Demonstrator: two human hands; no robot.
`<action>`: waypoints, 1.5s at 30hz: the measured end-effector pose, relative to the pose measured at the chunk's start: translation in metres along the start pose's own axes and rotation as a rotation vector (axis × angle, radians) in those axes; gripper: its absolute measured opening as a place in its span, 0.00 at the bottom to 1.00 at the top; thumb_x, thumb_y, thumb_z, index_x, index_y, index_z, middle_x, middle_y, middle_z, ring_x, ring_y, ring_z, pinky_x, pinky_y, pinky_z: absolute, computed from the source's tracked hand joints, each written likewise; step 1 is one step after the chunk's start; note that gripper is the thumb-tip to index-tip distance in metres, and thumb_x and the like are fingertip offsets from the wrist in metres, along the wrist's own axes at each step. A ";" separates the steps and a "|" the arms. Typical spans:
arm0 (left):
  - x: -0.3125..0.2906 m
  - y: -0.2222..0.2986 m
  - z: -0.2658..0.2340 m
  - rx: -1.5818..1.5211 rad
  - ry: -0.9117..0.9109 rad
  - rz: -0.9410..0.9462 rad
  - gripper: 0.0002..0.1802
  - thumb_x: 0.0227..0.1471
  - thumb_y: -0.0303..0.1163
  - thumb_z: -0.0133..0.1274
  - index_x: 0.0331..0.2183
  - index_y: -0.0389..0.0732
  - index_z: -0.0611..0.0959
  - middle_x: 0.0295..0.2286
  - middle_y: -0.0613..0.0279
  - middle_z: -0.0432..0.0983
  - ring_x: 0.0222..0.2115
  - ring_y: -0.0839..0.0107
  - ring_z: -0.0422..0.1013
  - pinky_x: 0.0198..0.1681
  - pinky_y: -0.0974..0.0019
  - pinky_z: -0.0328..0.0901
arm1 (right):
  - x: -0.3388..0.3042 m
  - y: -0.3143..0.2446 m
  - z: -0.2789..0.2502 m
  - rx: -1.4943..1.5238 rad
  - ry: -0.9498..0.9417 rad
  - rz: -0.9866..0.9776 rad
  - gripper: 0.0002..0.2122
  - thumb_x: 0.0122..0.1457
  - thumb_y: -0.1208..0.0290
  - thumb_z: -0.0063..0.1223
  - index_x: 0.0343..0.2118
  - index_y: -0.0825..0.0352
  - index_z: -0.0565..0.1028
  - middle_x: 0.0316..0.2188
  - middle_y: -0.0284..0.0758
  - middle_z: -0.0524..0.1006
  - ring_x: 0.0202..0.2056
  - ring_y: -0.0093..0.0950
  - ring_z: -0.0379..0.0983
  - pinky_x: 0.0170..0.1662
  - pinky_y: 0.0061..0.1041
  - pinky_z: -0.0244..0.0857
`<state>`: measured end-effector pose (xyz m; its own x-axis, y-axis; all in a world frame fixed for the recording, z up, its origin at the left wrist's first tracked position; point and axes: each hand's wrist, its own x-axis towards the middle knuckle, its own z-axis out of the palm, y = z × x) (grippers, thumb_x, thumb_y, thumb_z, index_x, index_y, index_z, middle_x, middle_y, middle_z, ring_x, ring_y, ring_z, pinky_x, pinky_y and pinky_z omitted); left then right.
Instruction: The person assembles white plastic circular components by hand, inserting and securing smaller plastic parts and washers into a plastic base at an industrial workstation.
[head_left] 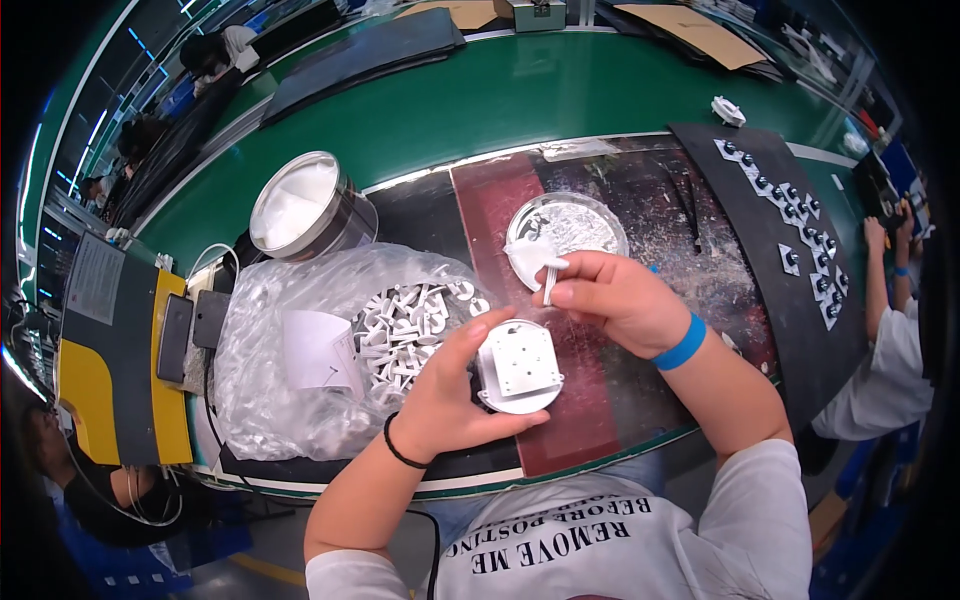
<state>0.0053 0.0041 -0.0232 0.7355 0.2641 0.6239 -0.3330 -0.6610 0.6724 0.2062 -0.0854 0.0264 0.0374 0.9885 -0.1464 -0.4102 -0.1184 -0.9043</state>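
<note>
My left hand (452, 385) is closed around the rim of a round white plastic housing (521, 362), thumb and fingers on opposite sides. The housing has a raised square plate with small holes facing up. Between the thumb and fingertips of my right hand (620, 300) is a small white plastic piece (549, 282) with a narrow stem, held above the housing and apart from it. Just beyond that hand sits a round shallow metal dish (590, 222) with whitish residue and a white scrap in it. Left of my left hand, a clear plastic bag (270, 400) lies open with many similar white pieces (400, 335).
A metal can (300, 215) with white contents leans beyond the bag. At the left stands a yellow and grey machine (125, 350). Several small white parts with black centres (790, 260) lie on a black board (730, 170) at right, near another person's hands (888, 235).
</note>
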 end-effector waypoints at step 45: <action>0.004 -0.003 -0.006 0.273 0.133 0.086 0.64 0.30 0.35 0.69 0.58 0.55 0.40 0.55 0.41 0.49 0.53 0.48 0.57 0.51 0.51 0.58 | 0.005 0.000 0.012 -0.271 -0.063 -0.093 0.25 0.54 0.71 0.53 0.53 0.71 0.59 0.38 0.36 0.72 0.39 0.21 0.68 0.44 0.21 0.62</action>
<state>0.0055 0.0113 -0.0200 0.6217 0.2772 0.7325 -0.2066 -0.8441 0.4948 0.1958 -0.0792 0.0304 0.0034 0.9992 -0.0403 -0.1494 -0.0394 -0.9880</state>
